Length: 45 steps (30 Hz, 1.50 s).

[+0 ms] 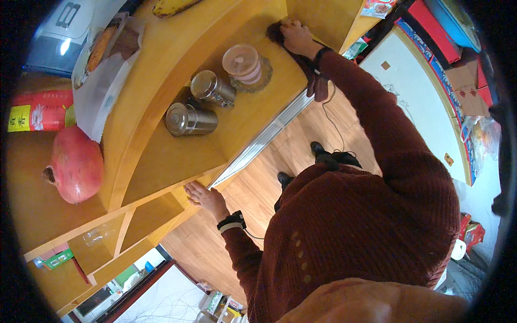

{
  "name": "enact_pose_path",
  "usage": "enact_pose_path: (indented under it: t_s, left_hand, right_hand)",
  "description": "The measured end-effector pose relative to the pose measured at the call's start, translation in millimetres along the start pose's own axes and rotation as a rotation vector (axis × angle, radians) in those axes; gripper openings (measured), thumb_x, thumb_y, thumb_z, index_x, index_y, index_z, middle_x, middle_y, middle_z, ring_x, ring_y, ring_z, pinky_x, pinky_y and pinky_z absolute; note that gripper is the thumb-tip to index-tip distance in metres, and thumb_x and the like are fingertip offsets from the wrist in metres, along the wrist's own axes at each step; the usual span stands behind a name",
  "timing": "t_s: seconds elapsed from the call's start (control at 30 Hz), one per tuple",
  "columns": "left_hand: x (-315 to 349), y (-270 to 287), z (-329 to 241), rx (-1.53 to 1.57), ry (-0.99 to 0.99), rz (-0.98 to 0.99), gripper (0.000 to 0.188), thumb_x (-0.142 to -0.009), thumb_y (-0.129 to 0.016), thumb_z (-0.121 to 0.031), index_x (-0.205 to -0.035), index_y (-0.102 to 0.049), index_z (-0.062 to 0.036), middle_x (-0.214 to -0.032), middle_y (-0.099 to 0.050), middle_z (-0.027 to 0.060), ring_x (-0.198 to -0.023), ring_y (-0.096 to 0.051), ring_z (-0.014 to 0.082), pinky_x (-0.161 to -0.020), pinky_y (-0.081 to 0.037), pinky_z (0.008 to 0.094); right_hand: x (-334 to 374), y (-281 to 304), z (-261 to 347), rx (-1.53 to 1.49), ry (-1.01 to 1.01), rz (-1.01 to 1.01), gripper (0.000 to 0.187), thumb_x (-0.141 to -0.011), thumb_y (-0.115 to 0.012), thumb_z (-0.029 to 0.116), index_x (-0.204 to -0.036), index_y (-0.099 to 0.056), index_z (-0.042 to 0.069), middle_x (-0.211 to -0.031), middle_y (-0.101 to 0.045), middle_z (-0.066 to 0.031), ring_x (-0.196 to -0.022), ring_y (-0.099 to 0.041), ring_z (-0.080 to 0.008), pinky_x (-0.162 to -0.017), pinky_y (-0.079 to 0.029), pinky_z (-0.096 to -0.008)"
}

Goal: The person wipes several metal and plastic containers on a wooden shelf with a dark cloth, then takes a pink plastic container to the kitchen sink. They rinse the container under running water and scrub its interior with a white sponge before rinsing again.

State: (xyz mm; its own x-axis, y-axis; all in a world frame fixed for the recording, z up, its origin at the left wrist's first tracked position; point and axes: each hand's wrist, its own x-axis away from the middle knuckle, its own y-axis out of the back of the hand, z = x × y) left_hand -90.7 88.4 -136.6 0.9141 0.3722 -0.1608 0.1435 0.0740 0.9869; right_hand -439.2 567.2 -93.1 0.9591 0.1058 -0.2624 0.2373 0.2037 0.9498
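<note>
My right hand (299, 39) is closed on a dark brown cloth (276, 33) near the inner corner of a yellow wooden shelf (177, 145). Part of the cloth trails along the wrist and droops over the shelf's front edge. My left hand (204, 198) lies with fingers stretched out on the front edge of the shelf unit, holding nothing. Between the hands stand two metal canisters, one with a clasp (211, 89) and one with a ridged lid (189, 119). Beside them, a pinkish lidded cup (242, 64) rests on a round, scalloped coaster (264, 75).
On the upper ledge are a pink-red pomegranate-shaped thing (78, 164), a red packet (43, 110) and a yellow thing (173, 6) like a banana. Lower compartments (153, 215) continue leftward. A white-topped table (412, 99) stands right; a cable (329, 116) hangs over the wooden floor (237, 207).
</note>
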Motion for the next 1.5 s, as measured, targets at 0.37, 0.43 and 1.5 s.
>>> enact_pose_path:
  t_s: [0.37, 0.43, 1.5]
  left_hand:
    - [1, 13, -2, 0.033, -0.047, 0.024, 0.089, -0.085, -0.062, 0.001, -0.160, -0.015, -0.0035, -0.168, -0.017, 0.0207, -0.156, -0.013, 0.0385, -0.123, -0.011, 0.0609]
    - [0, 16, -6, 0.048, -0.024, 0.033, 0.089, -0.085, -0.062, 0.001, -0.160, -0.016, -0.0040, -0.168, -0.018, 0.0205, -0.156, -0.014, 0.0382, -0.122, -0.011, 0.0613]
    - [1, 10, -4, 0.103, -0.029, -0.042, 0.092, -0.082, -0.065, -0.001, -0.161, -0.019, -0.0084, -0.169, -0.019, 0.0095, -0.156, -0.013, 0.0364, -0.120, -0.013, 0.0645]
  right_hand:
    - [6, -14, -27, 0.169, 0.093, -0.063, 0.044, -0.083, -0.066, 0.011, -0.125, -0.062, 0.000, -0.143, -0.049, -0.0197, -0.115, -0.054, -0.0427, -0.094, -0.052, -0.0524]
    - [-14, -23, -19, 0.130, -0.047, -0.051, 0.043, -0.082, -0.068, 0.015, -0.122, -0.063, 0.000, -0.140, -0.052, -0.0182, -0.116, -0.054, -0.0430, -0.093, -0.052, -0.0527]
    - [149, 46, 108, -0.208, 0.404, 0.074, 0.039, -0.094, -0.061, 0.021, -0.130, -0.053, 0.008, -0.092, -0.070, -0.0200, -0.091, -0.069, -0.0399, -0.072, -0.058, -0.0486]
